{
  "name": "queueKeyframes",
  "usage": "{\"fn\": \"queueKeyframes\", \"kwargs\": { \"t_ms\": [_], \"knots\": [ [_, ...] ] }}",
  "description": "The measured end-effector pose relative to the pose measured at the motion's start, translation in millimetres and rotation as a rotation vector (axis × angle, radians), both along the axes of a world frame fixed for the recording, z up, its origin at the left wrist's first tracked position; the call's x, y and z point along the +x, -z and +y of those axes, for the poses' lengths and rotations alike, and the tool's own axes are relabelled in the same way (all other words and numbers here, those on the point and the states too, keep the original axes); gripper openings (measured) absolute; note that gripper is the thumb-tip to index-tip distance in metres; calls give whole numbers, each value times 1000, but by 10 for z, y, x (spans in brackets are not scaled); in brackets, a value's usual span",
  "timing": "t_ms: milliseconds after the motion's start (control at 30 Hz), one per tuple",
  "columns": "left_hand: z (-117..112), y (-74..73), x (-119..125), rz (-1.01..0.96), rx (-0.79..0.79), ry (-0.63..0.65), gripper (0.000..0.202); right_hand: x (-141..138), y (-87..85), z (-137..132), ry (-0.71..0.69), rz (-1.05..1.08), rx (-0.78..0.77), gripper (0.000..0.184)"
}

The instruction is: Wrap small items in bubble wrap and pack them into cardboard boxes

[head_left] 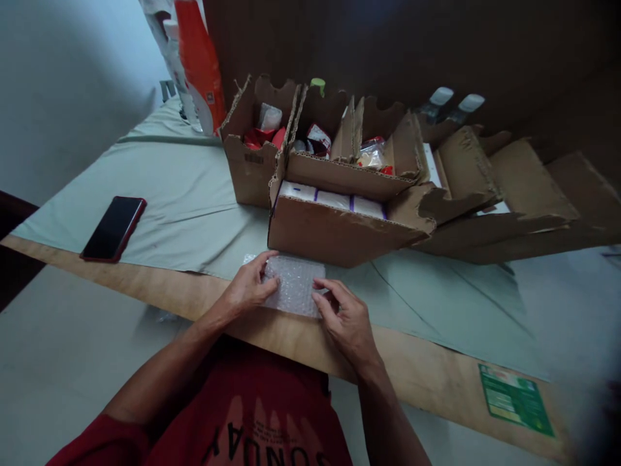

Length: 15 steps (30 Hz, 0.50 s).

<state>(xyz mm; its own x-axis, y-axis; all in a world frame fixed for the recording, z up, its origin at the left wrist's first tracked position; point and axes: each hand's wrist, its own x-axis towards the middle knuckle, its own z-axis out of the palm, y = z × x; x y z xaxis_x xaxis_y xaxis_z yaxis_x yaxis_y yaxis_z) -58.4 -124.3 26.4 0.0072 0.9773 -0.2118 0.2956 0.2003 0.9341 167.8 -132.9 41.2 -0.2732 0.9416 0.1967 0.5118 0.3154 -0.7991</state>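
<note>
A flat piece of bubble wrap [294, 283] lies at the table's front edge, partly over the bare wooden strip. My left hand [250, 283] grips its left side, thumb on top and fingers curled around the far corner. At its right edge, my right hand [347, 317] pinches the wrap between thumb and fingertips. Whether anything is inside the wrap, I cannot tell. Just beyond it stands a cardboard box [334, 233] holding white packs [334, 198] with purple edges.
More cardboard bins [255, 171] with small packets line the back. A phone [114, 228] lies at left, and a green printed card [515, 399] at the right front edge. An orange bottle [200, 61] and white-capped bottles [441, 97] stand behind. Pale green cloth [179, 223] covers the table.
</note>
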Motion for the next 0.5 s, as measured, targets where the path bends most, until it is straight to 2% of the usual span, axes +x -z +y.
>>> {"fn": "queueKeyframes", "kwargs": {
  "t_ms": [200,333,400,500],
  "knots": [
    [63,-64,-153,403,-58,87,76,-100,195,101,-43,-96,-65,27],
    [-13,-16,-226,587,-64,142,74,-90,275,137,-80,-128,-116,28],
    [-79,8,-241,696,20,104,73,-73,301,140,-88,-131,-124,29],
    [-178,3,-200,819,263,-7,63,-64,324,135,-92,-142,-133,30]
  ]
}}
